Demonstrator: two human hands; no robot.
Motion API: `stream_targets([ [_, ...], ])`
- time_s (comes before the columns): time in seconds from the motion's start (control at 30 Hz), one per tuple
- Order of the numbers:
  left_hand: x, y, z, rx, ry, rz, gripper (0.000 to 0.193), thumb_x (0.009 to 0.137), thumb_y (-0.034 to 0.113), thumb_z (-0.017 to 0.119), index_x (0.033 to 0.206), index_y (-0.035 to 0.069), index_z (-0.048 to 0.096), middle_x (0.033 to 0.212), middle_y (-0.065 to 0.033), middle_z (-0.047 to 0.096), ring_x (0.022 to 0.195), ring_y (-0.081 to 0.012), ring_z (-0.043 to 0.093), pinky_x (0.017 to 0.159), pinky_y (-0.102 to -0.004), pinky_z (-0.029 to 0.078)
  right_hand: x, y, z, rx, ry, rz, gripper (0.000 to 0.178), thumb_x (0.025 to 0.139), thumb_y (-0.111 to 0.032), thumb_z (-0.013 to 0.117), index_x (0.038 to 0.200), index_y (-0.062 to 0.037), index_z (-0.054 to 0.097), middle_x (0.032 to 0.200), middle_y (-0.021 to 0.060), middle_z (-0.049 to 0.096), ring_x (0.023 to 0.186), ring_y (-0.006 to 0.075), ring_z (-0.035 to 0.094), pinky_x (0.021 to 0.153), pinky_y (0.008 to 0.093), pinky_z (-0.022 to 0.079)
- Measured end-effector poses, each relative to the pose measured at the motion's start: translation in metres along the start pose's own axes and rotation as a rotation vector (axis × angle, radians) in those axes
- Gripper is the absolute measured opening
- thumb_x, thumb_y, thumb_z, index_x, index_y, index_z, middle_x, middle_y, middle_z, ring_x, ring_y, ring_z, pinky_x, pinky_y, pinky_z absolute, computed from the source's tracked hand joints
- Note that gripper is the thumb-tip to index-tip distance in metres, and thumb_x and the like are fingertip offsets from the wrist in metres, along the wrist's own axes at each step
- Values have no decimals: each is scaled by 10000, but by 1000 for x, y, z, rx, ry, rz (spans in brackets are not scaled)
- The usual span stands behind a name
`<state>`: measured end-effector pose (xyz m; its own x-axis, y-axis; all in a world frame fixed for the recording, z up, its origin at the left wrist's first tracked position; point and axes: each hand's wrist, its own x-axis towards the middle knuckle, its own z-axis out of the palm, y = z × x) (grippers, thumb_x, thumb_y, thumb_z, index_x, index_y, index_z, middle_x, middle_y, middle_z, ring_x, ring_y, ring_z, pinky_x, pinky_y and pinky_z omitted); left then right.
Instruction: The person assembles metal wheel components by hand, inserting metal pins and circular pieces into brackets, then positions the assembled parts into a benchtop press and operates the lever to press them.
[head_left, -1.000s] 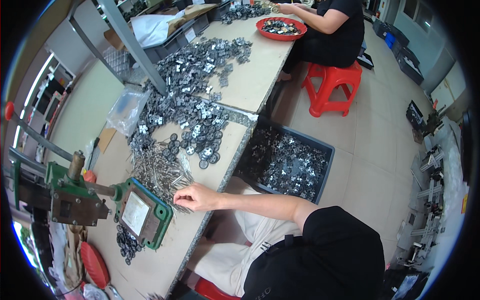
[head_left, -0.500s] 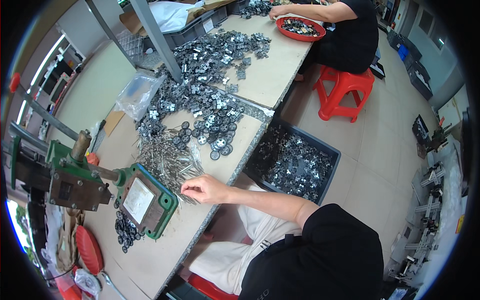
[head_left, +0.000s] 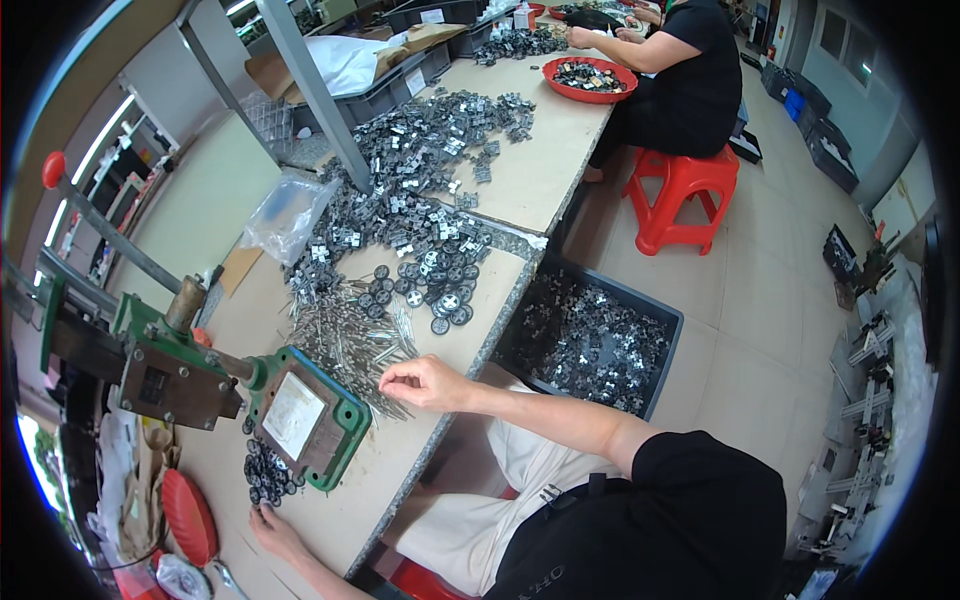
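While we look down past the near edge of the table (head_left: 400, 458), there's the left hand (head_left: 277, 533), low in view, fingers loosely extended, tips right at the bottom end of a pile of small black wheels (head_left: 268, 472). We see no wheel clearly in its grasp, and whether the skin meets rubber we can't tell. From those fingertips the pile runs upward in our view; these are round pieces, so no long axis to follow.

Across to the right hand (head_left: 430, 384): thumb and fingers drawn together in a pinch, wrist out over the table's edge, and if something thin sits in that pinch, we can't make it out. The metal pins (head_left: 340, 335) spread leftward and upward from it, a loose scatter at mixed angles, the closest just beside the fingertips. So the right hand is nearer the pins, the left nearer the small wheels, and between the hands sits the green press base (head_left: 335, 427).

Beyond the pins we've got spoked wheels (head_left: 440, 290), then a sprawling heap of grey parts (head_left: 430, 150). Farther off, a red bowl (head_left: 590, 97) and a co-worker (head_left: 690, 90) on a red stool (head_left: 685, 190).
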<state>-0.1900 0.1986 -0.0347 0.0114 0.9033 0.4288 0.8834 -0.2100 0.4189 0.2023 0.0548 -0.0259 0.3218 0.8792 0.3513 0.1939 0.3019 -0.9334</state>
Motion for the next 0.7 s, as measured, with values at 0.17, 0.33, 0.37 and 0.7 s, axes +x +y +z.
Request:
stream_targets([
  [0.17, 0, 0, -3, -175, 37, 84, 204, 849, 79, 567, 1000, -50, 615, 949, -170, 622, 856, -273, 598, 776, -344, 464, 4, 0, 5, 158, 55, 4, 114, 846, -104, 593, 880, -2, 631, 643, 5, 596, 549, 35, 471, 491, 223, 374],
  [0.33, -7, 4, 1, -2, 144, 125, 167, 838, 85, 583, 924, -46, 640, 872, -158, 626, 802, -278, 585, 758, -355, 455, 6, 1, 5, 126, 91, -22, 121, 851, -106, 590, 896, 0, 629, 671, 11, 610, 564, 37, 478, 503, 223, 388],
  [0.37, -6, 2, 0, -3, 147, 126, 167, 838, 85, 583, 924, -46, 640, 872, -158, 626, 802, -278, 585, 758, -355, 455, 7, 1, 6, 126, 91, -25, 121, 851, -106, 590, 896, 0, 629, 671, 11, 610, 564, 37, 478, 503, 223, 388],
  [0.7, -2, 19, -3, 105, 127, 199, 263, 879, 198, 557, 924, -50, 633, 900, -166, 602, 840, -307, 552, 770, -382, 427, 6, -6, 5, 188, 164, -34, 115, 855, -101, 583, 913, -11, 626, 669, -1, 596, 587, 35, 490, 519, 206, 394],
])
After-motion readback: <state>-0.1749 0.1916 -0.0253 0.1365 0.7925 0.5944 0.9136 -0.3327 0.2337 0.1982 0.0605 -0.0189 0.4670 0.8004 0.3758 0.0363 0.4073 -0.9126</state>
